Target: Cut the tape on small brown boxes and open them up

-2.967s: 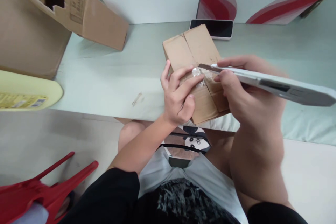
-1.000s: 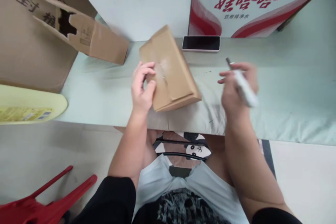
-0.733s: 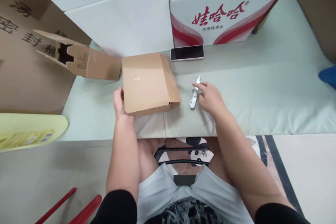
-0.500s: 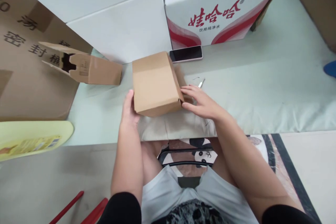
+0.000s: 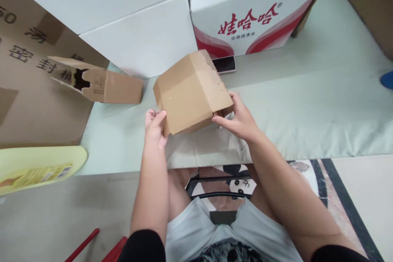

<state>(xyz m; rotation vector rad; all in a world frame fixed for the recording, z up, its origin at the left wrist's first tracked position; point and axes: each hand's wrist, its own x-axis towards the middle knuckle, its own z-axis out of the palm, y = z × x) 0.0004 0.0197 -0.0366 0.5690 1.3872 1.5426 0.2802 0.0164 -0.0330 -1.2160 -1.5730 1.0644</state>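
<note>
A brown cardboard box (image 5: 184,94) is tilted between my hands above the covered table, its right flap folded outward with a ragged, torn-looking strip along the far edge. My left hand (image 5: 156,127) is closed on the left near corner, thumb on top. With my right hand (image 5: 238,118) I grip the flap at the right near corner, thumb in front and fingers behind. The inside of the box is hidden from me. Behind its far right corner lies a phone (image 5: 225,64), partly covered by the flap.
A smaller cardboard box (image 5: 123,86) with raised flaps lies to the left. White cartons (image 5: 141,37) and a red-and-white water carton (image 5: 245,28) stand along the back. A large brown carton (image 5: 39,102) and a yellow-green board-like object (image 5: 43,168) are at left. Something blue (image 5: 387,80) shows at right.
The box has tipped, and its right flap has swung up and outward, covering more of the phone. My left thumb has come over the corner; my right hand has closed on the flap.
</note>
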